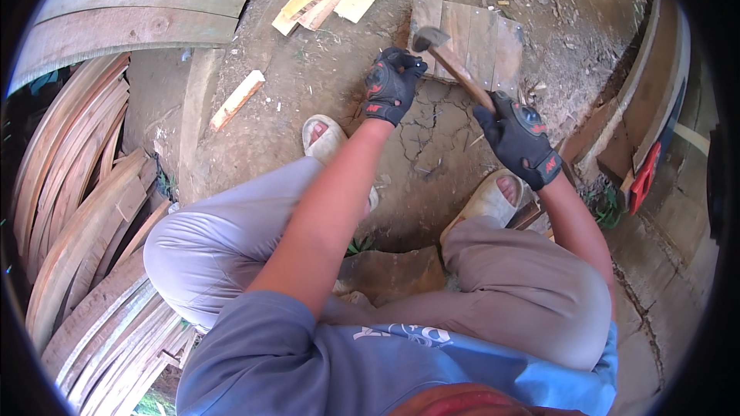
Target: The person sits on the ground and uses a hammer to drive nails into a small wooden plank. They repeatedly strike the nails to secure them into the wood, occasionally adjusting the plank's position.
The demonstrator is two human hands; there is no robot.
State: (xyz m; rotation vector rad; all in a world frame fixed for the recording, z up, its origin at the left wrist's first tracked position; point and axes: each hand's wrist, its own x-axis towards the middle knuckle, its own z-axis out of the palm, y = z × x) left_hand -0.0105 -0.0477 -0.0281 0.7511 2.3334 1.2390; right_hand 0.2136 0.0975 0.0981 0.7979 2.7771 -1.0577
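Evidently head-heavy and stiff, the wooden-handled steel hammer (455, 65) sits in the gloved right hand (520, 139), closed low on its handle; the gloved left hand (391, 85) rests curled, holding nothing visible, beside the small grey plank panel (482, 42).

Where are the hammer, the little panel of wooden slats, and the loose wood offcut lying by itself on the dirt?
hammer (456, 69), head view, on its wooden handle.
panel of wooden slats (493, 42), head view, on a bare slat right of the handle.
wood offcut (237, 99), head view, at mid-length of its pale face.

both gloved hands reach forward, left hand (393, 85) curled loosely, right hand (520, 139) clenched in a tight grip.
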